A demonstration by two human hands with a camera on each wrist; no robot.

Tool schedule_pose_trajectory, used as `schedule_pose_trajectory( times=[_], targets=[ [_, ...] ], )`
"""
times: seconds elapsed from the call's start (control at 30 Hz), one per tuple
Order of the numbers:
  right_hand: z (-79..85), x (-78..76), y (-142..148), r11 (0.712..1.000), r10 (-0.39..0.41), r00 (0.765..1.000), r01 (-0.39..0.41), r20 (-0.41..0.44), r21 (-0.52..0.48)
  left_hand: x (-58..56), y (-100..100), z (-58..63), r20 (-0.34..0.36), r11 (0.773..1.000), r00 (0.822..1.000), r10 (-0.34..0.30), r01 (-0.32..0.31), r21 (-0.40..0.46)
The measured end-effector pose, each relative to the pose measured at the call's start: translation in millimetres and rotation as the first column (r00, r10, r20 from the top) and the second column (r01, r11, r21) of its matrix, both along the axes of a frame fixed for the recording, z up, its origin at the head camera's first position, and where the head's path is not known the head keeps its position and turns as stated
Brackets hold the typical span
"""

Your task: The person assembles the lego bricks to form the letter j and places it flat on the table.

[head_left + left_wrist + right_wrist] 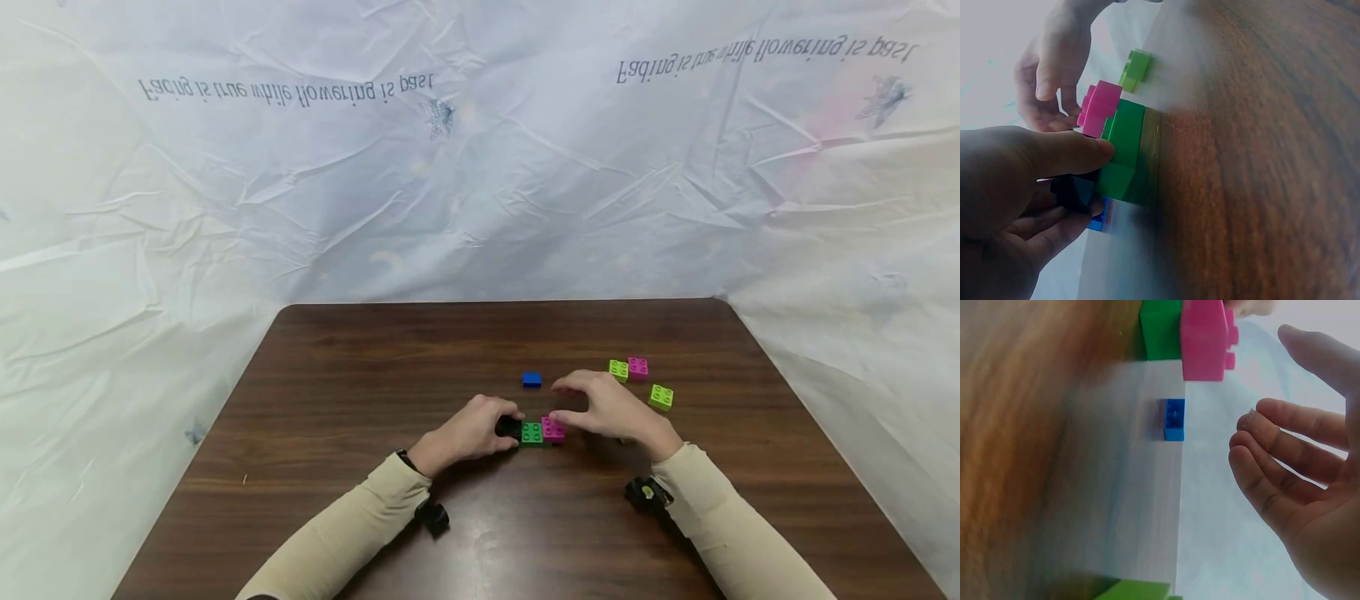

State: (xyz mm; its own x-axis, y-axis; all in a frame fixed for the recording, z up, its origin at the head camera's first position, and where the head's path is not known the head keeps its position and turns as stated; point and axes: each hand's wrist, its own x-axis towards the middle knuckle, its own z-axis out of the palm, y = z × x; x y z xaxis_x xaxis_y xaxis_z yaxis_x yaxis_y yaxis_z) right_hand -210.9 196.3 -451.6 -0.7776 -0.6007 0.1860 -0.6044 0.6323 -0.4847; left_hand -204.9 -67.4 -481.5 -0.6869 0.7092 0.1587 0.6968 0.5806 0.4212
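Note:
My left hand (471, 429) pinches a black brick (1074, 191) between thumb and fingers. The black brick sits on one end of a long green brick (1125, 134), and a pink brick (1204, 345) is set on the other end. Green studs show between them in the head view. Close by the pink brick, my right hand (611, 408) holds nothing; its thumb and fingers are spread apart, as the right wrist view shows. A blue brick (532, 380) lies on the table just beyond the green one.
To the right, a lime brick (618, 370) lies beside a second pink brick (637, 367), with another lime brick (662, 397) nearer. All are on the brown wooden table (337, 375). A pale printed sheet (480, 183) hangs behind the table and at its sides.

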Motion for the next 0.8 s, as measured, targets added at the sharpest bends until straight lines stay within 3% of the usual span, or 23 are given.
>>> schedule_pose_trajectory(
  times=[0.33,0.57,0.8],
  targets=[
    [0.7,-5.4,15,0.997,-0.076,0.997,0.076,0.007,-0.002,2.7,2,3.0,-0.002,1.000,1.000,0.007,-0.007,-0.004],
    [1.7,-10.3,24,0.995,-0.095,0.992,0.092,-0.077,-0.046,3.4,0,1.3,-0.006,1.000,1.000,0.013,-0.013,-0.012],
    [1.0,-13.5,36,0.989,-0.148,0.986,0.145,-0.080,-0.044,5.4,0,1.1,-0.008,1.000,1.000,0.007,-0.007,-0.001]
  ],
)
